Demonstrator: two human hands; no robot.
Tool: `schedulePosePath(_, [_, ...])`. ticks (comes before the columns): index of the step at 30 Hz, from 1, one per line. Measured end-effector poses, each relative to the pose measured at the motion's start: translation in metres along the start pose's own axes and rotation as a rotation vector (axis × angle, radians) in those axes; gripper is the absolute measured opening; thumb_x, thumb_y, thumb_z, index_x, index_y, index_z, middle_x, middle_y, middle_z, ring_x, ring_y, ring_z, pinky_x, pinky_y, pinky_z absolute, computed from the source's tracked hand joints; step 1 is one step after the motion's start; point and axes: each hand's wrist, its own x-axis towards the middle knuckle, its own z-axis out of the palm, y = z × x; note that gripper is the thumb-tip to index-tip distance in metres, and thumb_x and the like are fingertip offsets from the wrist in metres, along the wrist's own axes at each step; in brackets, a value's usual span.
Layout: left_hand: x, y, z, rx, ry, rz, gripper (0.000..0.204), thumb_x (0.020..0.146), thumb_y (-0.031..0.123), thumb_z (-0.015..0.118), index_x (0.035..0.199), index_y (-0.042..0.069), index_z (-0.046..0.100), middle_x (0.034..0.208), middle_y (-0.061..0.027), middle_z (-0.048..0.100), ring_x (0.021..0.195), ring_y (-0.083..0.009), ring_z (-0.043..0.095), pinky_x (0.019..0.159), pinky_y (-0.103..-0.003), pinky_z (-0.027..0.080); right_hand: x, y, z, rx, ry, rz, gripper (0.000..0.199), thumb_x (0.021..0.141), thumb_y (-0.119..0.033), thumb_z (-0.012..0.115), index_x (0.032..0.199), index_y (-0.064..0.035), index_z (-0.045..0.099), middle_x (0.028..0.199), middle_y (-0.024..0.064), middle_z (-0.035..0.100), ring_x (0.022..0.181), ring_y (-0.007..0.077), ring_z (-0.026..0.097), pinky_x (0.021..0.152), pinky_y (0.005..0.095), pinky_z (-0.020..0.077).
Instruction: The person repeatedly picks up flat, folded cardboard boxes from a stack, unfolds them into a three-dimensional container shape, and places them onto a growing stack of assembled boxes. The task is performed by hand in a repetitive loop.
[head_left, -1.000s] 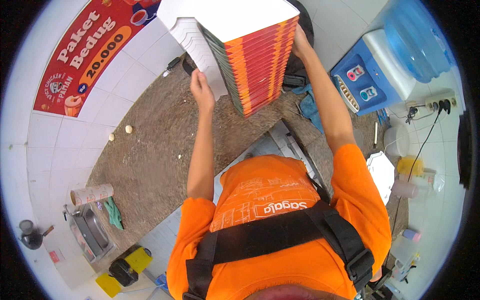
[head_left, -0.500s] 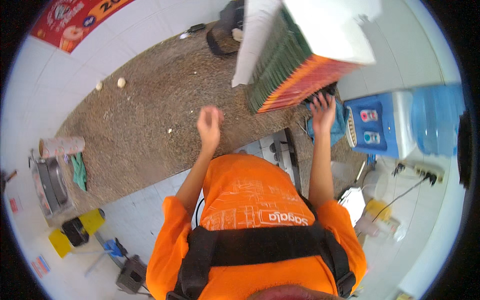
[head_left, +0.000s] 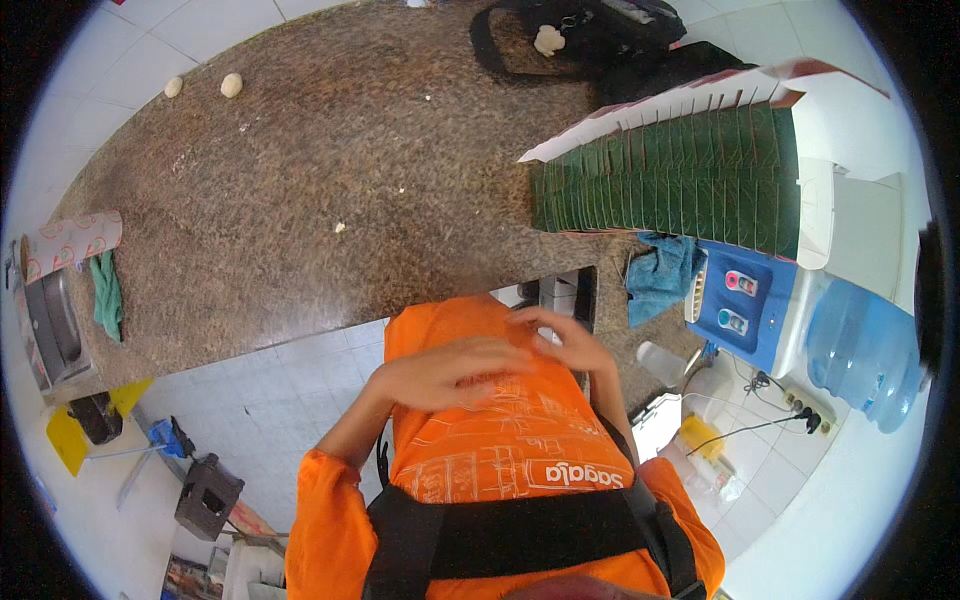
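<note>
My two hands are up by my chest, over the orange shirt (head_left: 500, 440); the left hand (head_left: 455, 372) lies flat with its fingers loose and a bit spread, and the right hand (head_left: 570, 340) sits just behind it with fingers open too — neither one is holding or pinching a thing; they almost touch each other. The nearest big thing is the stack of flat boxes (head_left: 690, 170); it rests on the right end of the table (head_left: 300, 200), well apart from my hands, lying on its side so I see green edges in a row and white flaps on top — I think it leans that way because it is too tall to stand well. Just under it a blue cloth (head_left: 660, 275) hangs by a blue water dispenser (head_left: 745, 300) with its big bottle (head_left: 865, 350); a black bag (head_left: 590, 40) lies at the far edge; two small dough balls (head_left: 203, 86) sit far left; a green rag (head_left: 105, 295) droops at the left end.
</note>
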Motion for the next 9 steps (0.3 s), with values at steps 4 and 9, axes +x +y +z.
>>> schedulePosePath(4, [0.013,0.047,-0.016,-0.257,-0.255,0.268,0.074,0.104,0.05,0.051,0.157,0.001,0.038,0.162,-0.0191,0.04,0.152,-0.0356,0.034,0.124,-0.048,0.024,-0.005,-0.014,0.034,0.002,-0.159,-0.135,0.061,0.109,-0.046,0.046,0.156,-0.0067,0.043,0.169,0.0163,0.027,0.158,0.03,0.018,0.127,0.0474,0.0128])
schedulePosePath(9, [0.044,0.041,-0.029,-0.366,-0.453,0.24,0.082,0.103,0.058,0.051,0.16,0.002,0.033,0.168,-0.0181,0.028,0.155,-0.039,0.027,0.127,-0.048,0.019,-0.015,0.028,0.066,0.159,0.067,0.057,0.062,0.112,-0.049,0.034,0.163,-0.0135,0.031,0.171,0.0156,0.024,0.16,0.0345,0.014,0.129,0.048,0.006])
